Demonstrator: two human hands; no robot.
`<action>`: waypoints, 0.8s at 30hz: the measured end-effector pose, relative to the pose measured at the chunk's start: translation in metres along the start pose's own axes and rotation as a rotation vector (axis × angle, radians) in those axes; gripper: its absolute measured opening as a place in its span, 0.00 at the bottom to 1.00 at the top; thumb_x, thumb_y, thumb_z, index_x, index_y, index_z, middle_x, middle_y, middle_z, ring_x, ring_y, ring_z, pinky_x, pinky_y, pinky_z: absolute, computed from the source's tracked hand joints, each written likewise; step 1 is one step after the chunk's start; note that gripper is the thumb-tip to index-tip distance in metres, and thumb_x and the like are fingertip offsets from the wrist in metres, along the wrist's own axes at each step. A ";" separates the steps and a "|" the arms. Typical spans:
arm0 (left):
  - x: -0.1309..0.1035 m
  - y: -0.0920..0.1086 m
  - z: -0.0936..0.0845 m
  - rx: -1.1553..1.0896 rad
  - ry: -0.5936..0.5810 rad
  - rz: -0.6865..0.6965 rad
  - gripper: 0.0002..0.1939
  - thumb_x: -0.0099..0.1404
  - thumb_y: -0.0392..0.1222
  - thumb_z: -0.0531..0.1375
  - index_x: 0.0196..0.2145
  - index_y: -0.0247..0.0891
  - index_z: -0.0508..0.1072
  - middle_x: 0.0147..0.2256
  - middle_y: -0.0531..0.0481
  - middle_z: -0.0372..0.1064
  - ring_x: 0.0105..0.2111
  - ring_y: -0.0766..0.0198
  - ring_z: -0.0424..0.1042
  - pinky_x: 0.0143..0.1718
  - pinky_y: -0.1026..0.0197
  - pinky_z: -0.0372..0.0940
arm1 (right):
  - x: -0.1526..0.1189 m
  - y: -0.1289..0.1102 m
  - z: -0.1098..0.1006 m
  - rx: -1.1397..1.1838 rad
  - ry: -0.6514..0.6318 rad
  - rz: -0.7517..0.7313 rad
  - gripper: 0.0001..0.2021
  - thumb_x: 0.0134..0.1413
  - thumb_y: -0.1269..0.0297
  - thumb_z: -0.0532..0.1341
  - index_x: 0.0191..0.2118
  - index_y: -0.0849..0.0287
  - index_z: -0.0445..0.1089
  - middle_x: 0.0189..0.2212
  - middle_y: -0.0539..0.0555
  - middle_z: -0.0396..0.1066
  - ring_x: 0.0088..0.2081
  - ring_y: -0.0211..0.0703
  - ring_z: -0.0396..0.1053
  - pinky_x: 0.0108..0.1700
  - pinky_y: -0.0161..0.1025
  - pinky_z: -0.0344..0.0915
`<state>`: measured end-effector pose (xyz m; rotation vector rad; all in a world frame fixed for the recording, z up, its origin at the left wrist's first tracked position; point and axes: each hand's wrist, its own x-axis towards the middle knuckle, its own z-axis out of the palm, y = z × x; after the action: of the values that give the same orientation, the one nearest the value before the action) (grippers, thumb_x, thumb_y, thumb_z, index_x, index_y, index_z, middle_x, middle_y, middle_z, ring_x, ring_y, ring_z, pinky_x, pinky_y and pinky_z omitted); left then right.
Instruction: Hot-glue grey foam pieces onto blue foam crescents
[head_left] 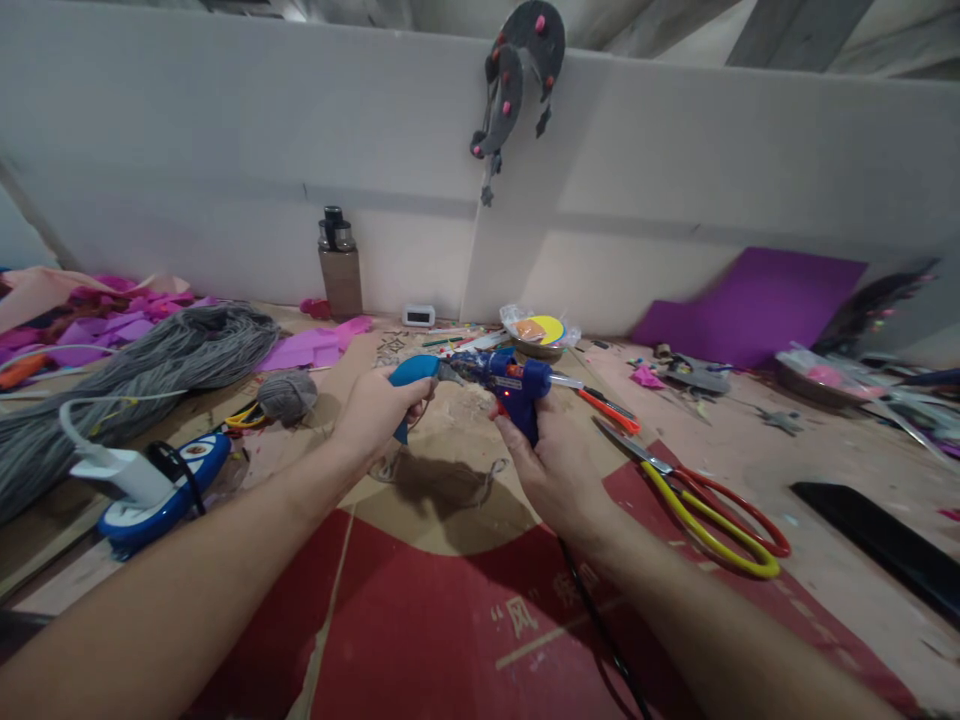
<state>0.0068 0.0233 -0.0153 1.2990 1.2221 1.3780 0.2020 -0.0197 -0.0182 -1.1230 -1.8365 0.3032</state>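
Note:
Near the middle of the view, my left hand pinches a piece of blue felt, part of which hangs below the fingers. My right hand is wrapped round the grip of a dark blue hot glue gun, with a small red light lit on its side. The gun's nozzle points left and meets the felt, or comes very close to it; I cannot tell which. A clear glue stick sticks out of its back. A thin cord loop dangles below the hands.
Scissors with red and yellow handles and a black phone lie on the right. Grey yarn, a yarn ball and a blue power strip are on the left. Red printed cardboard covers the front; a white wall stands behind.

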 end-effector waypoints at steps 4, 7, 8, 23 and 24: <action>-0.001 0.004 0.001 -0.007 0.004 -0.017 0.08 0.51 0.40 0.63 0.21 0.35 0.67 0.16 0.55 0.60 0.16 0.72 0.57 0.19 0.67 0.51 | -0.001 -0.001 0.000 -0.007 -0.008 -0.001 0.17 0.61 0.61 0.54 0.53 0.60 0.60 0.45 0.64 0.71 0.44 0.54 0.70 0.45 0.48 0.66; -0.001 0.005 0.001 -0.002 0.013 -0.025 0.09 0.51 0.41 0.64 0.21 0.35 0.68 0.16 0.55 0.60 0.16 0.72 0.57 0.19 0.67 0.51 | -0.001 0.000 0.000 -0.004 -0.010 0.003 0.17 0.61 0.61 0.54 0.53 0.60 0.61 0.45 0.64 0.72 0.44 0.55 0.71 0.44 0.49 0.66; -0.001 0.004 0.001 -0.003 0.013 -0.025 0.09 0.51 0.41 0.64 0.22 0.35 0.68 0.16 0.55 0.60 0.16 0.72 0.57 0.18 0.67 0.50 | -0.001 0.000 0.000 0.002 -0.006 0.002 0.18 0.61 0.61 0.54 0.54 0.60 0.60 0.46 0.64 0.71 0.45 0.55 0.70 0.45 0.50 0.66; -0.001 0.004 0.000 -0.015 0.001 -0.021 0.10 0.51 0.41 0.65 0.21 0.36 0.67 0.16 0.55 0.61 0.16 0.72 0.57 0.18 0.67 0.51 | -0.002 0.000 0.001 0.008 -0.003 0.021 0.19 0.61 0.60 0.54 0.56 0.60 0.59 0.50 0.64 0.70 0.49 0.55 0.69 0.49 0.50 0.65; -0.001 0.004 0.001 -0.012 -0.002 -0.018 0.09 0.51 0.41 0.64 0.22 0.35 0.68 0.16 0.55 0.61 0.16 0.72 0.57 0.18 0.67 0.51 | -0.001 0.000 0.001 0.010 0.001 0.019 0.20 0.61 0.60 0.54 0.56 0.60 0.59 0.50 0.64 0.69 0.49 0.55 0.69 0.49 0.50 0.65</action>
<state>0.0076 0.0215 -0.0115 1.2784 1.2196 1.3687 0.2017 -0.0207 -0.0193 -1.1341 -1.8230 0.3223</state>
